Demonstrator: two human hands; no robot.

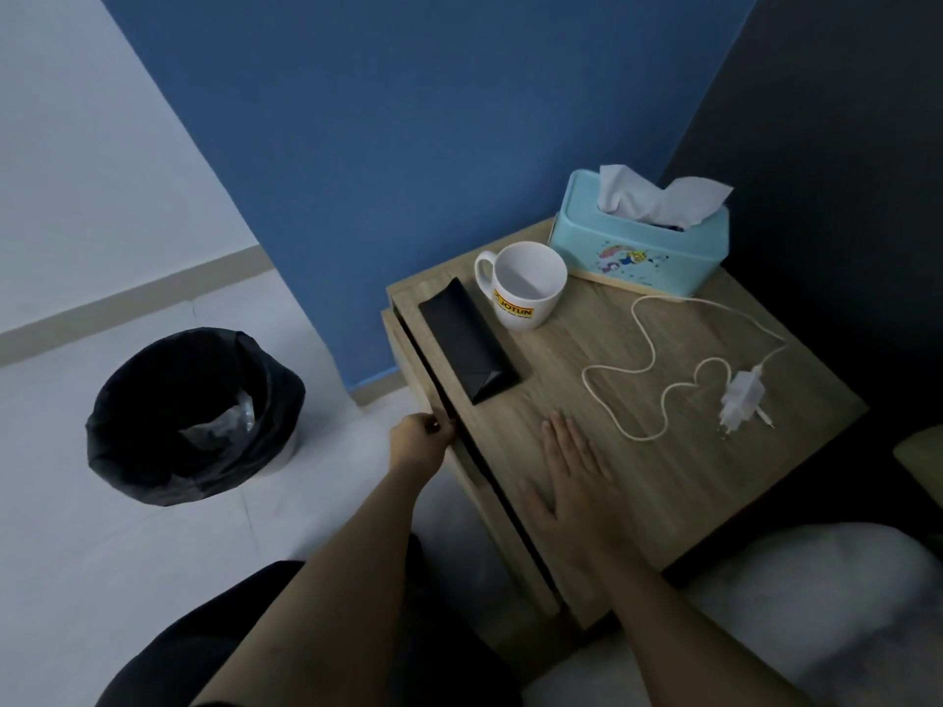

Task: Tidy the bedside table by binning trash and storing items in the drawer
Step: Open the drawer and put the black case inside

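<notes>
Bedside table point(663, 451), wooden top, tidying partly done by the look of it. Left hand point(421, 441): fingers curled closed on the top edge of the drawer point(433, 390), which stands open only a narrow dark crack; its contents cannot be seen. Right hand point(571, 477): open, flat, palm down on the table top, holding nothing, seemingly bracing the table. Just beyond the left hand, along the table's front edge: black case point(467, 347), shut, lying flat. Beyond the case and touching or nearly touching it: white mug point(525, 288) with a yellow label, upright, empty as far as can be seen. Farthest from the right hand, at the back corner: pale blue tissue box point(638, 247), a white tissue standing out of its slot. Beyond and to the right of the right hand: white charger point(740, 398) with its cable point(643, 359) sprawled in loose loops. On the floor, well to the left of the left hand: bin point(194, 415) with a black liner, some crumpled clear wrapping inside. Judgement: no loose trash shows on the table, so the binning seems finished; storing remains, with the drawer to be pulled out and case and charger likely to go in.
</notes>
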